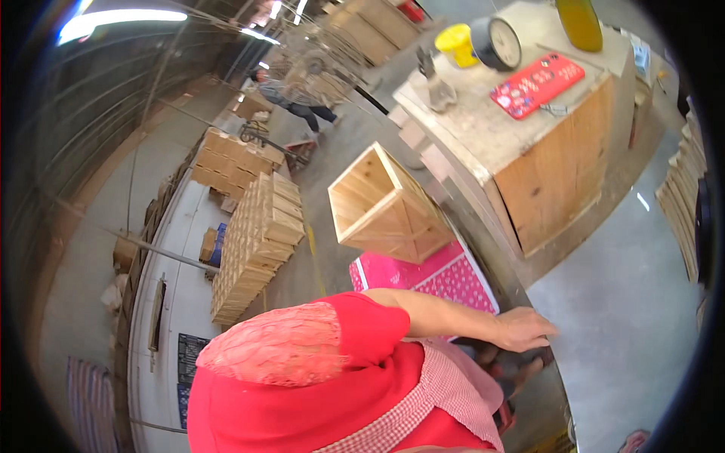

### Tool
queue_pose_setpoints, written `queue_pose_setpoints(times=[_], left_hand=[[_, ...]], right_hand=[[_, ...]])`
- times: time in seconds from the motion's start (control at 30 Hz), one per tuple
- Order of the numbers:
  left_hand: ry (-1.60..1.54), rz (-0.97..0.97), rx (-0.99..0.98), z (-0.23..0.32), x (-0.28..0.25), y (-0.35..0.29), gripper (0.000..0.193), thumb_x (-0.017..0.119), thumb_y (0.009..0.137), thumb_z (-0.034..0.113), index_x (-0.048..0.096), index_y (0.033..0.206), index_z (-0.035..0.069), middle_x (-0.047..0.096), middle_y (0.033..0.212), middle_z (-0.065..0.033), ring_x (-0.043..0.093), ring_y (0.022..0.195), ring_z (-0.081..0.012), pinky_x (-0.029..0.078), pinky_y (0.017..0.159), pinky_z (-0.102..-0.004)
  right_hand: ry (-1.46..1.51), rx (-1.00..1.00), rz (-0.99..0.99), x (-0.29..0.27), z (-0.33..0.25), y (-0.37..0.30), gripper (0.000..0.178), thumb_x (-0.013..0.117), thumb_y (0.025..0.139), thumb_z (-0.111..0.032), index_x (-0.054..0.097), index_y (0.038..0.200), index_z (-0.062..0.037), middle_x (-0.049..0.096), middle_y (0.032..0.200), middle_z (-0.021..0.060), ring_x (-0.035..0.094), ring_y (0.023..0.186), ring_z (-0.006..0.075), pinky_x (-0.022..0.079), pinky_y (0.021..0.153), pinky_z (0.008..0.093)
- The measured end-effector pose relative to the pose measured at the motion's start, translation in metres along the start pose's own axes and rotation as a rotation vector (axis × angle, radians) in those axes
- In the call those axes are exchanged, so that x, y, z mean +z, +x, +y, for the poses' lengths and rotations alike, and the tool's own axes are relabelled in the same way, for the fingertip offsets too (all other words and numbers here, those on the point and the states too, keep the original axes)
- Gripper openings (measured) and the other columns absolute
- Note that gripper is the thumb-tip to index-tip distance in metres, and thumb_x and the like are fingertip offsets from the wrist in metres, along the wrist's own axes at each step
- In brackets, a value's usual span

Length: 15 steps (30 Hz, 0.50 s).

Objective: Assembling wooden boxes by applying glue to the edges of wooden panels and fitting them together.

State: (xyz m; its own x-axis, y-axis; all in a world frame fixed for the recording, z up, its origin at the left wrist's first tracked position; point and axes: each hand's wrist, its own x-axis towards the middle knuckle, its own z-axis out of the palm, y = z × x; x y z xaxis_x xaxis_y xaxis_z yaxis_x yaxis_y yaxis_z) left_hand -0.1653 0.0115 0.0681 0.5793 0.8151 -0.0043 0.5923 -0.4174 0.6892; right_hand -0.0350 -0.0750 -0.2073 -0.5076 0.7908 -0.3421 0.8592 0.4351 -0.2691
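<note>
My left hand [525, 330] reaches across from a red sleeve to the edge of a smooth grey tabletop [619, 302]. Its fingers are loosely bent, one stretched over the edge, and nothing shows in them. My right hand is not clearly in view. Beyond my left arm, an open wooden box [411, 219] stands tilted in the picture on a pink patterned cover [461, 283]. A small patterned pinkish shape [633, 441] at the bottom edge is too cut off to name.
A wooden cabinet [559, 166] holds a red phone-like case [538, 84], a round clock [496, 44], a yellow roll [455, 45] and a yellow bottle [580, 26]. Stacked wooden boxes [260, 241] and cartons [230, 162] stand left. Another person [291, 98] is far back.
</note>
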Motion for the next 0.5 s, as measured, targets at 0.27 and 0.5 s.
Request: queue_pose_setpoints(times=[0.27,0.5], left_hand=[[0.161,0.518,0.383,0.085,-0.109,0.114,0.040,0.065,0.086,0.010,0.053,0.123,0.004,0.054,0.097,-0.0137,0.056,0.085,-0.0281,0.046,0.077,-0.0415],[0.262,-0.532,0.714,0.078,0.073,0.104,0.075,0.072,0.082,0.027,0.040,0.145,0.005,0.037,0.153,-0.0161,0.032,0.144,-0.0345,0.027,0.116,-0.0504]], right_hand=[[0.065,-0.074,-0.193,0.020,-0.005,-0.031,0.048,0.045,0.096,-0.030,0.049,0.140,-0.0110,0.067,0.109,0.0180,0.066,0.097,0.0319,0.051,0.084,0.0493],[0.655,0.588,-0.741,0.146,-0.027,-0.268,0.049,0.033,0.102,-0.039,0.059,0.133,-0.0123,0.061,0.133,0.0151,0.057,0.124,0.0349,0.039,0.108,0.0521]])
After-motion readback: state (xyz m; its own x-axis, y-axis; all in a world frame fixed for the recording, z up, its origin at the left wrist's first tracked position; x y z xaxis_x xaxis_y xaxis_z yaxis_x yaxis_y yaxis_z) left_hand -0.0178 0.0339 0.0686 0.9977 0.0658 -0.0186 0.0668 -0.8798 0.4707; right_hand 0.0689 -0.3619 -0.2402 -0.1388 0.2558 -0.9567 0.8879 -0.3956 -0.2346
